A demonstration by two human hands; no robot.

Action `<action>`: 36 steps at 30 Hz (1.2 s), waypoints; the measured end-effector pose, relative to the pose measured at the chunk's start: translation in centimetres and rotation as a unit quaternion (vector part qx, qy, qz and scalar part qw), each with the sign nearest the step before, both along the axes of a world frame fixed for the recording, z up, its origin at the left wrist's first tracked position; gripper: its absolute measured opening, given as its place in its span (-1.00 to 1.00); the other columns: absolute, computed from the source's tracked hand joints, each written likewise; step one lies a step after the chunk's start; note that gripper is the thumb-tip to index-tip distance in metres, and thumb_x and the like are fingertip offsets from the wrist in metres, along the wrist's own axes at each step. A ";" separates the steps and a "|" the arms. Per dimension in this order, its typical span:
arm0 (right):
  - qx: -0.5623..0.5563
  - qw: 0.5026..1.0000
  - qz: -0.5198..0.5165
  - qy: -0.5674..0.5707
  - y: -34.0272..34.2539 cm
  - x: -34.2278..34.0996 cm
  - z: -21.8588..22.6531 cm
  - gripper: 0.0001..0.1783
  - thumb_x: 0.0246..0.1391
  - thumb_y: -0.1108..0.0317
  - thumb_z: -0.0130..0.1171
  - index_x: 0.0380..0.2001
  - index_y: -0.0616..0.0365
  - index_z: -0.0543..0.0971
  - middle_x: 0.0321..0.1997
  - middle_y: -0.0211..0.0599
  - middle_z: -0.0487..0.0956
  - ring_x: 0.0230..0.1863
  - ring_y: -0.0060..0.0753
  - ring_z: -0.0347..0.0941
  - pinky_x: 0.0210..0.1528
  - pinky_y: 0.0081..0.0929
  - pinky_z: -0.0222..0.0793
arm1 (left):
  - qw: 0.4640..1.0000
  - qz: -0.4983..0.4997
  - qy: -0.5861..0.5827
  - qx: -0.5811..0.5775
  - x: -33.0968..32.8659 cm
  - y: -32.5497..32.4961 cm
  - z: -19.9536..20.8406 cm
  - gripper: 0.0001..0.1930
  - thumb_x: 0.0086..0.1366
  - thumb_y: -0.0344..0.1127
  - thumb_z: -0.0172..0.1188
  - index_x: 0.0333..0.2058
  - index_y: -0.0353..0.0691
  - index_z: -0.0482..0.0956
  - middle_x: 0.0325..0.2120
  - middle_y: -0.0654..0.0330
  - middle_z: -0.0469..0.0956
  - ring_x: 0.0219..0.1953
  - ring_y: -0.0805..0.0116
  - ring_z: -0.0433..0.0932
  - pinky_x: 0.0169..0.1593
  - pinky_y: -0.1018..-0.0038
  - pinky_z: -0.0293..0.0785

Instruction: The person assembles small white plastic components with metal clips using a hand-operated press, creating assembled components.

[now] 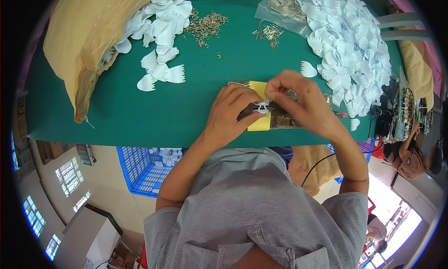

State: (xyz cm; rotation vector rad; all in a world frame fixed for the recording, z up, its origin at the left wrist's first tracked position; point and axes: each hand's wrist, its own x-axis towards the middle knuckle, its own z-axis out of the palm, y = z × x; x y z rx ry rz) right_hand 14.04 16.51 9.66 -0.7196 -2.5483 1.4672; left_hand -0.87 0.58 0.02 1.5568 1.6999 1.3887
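Note:
My left hand (228, 112) is closed on a small white toothed claw clip (262, 109), pinched between thumb and fingers. The clip sits over a flat work block with yellow tape (260, 125) and brown parts, near the table's front edge. My right hand (305, 100) is bent over the clip from the right, its thumb and fingertips pressed together. Whatever lies in that pinch is too small or hidden to name. A single white toothed clip half (308, 69) lies just beyond my right hand.
A heap of white clip halves (347, 40) covers the far right. Small metal springs (205, 28) and metal pins (271, 35) lie at the back. Several clip halves (161, 73) spill from a brown sack (88, 31) at left. A blue crate (140, 175) stands below the table.

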 end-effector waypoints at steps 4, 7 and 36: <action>0.052 0.997 0.058 -0.007 -1.3 0.7 0.5 -0.92 0.25 0.43 0.24 -0.24 0.19 0.62 -0.26 -0.21 0.59 -0.14 -0.04 0.51 -0.09 -0.19 0.45 | 1.000 0.000 -0.005 0.010 -0.1 0.1 0.0 -0.68 0.16 -0.25 0.51 -0.15 -0.14 0.63 -0.14 0.16 0.62 0.01 0.06 0.55 0.12 0.18 0.44; 0.112 0.992 0.052 0.026 -1.7 0.9 -0.3 -0.93 0.24 0.43 0.24 -0.24 0.17 0.61 -0.26 -0.23 0.59 -0.16 -0.03 0.51 -0.11 -0.16 0.43 | 1.000 0.005 0.006 0.018 0.0 0.1 -0.1 -0.68 0.15 -0.25 0.52 -0.16 -0.14 0.63 -0.15 0.17 0.63 0.00 0.06 0.55 0.11 0.19 0.44; -0.106 0.984 0.016 -0.142 0.1 -1.5 0.5 -0.62 0.13 0.57 0.40 -0.04 0.16 0.48 -0.44 -0.49 0.51 -0.38 -0.70 0.40 -0.31 -0.60 0.35 | 1.000 0.006 0.004 0.009 0.0 0.1 0.0 -0.67 0.14 -0.24 0.53 -0.17 -0.14 0.63 -0.16 0.16 0.62 0.01 0.07 0.55 0.13 0.17 0.42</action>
